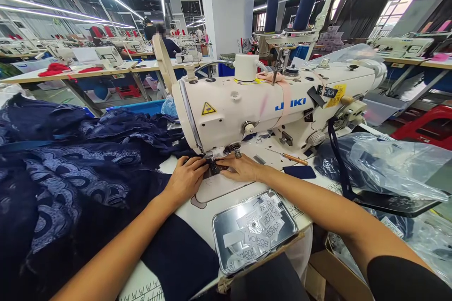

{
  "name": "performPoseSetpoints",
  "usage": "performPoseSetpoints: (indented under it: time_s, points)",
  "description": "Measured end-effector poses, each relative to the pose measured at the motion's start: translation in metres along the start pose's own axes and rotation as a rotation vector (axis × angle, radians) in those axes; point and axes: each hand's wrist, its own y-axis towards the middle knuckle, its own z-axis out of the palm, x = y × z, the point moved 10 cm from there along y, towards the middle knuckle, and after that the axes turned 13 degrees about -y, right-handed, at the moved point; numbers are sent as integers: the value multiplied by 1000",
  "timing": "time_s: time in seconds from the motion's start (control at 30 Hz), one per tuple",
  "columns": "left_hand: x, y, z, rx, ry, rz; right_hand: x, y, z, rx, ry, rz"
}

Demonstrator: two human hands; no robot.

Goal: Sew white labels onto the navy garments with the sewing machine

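My left hand (187, 179) rests on the machine bed just left of the presser foot (213, 165), its fingers bent together over the edge of navy fabric (189, 249). From the other side my right hand (240, 168) reaches the foot, thumb and forefinger closed close to it. What lies between those fingertips is too small and hidden to make out. Both hands are under the head of a white sewing machine (226, 108). In front of them a metal tray (219, 244) holds several white printed labels (257, 240).
Navy fabric with pale scalloped lace (81, 183) is heaped on the left. An orange-handled tool (295, 159) and a small navy piece (299, 172) lie right of the needle. Plastic bags (395, 160) sit farther right, above a cardboard box (339, 268). A person (171, 47) is beyond.
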Motion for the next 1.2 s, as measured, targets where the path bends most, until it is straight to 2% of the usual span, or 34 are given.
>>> performPoseSetpoints:
  time_s: [0.1,0.17,0.37,0.53,0.8,1.2]
  points:
    - [-8,-4,-8,-68,104,-30,-10,2,4,6,-72,96]
    - [-13,-6,-12,-71,173,-87,-11,3,5,46,-169,123]
    - [-3,-7,-11,-13,189,-273,12,-4,-8,180,-366,19]
    - [6,-1,-4,47,177,-259,20,-15,-14,216,-388,-48]
    - [10,1,-3,32,167,-267,28,-12,-3,241,-441,-150]
    - [16,4,0,1,123,-268,41,-8,1,215,-511,-115]
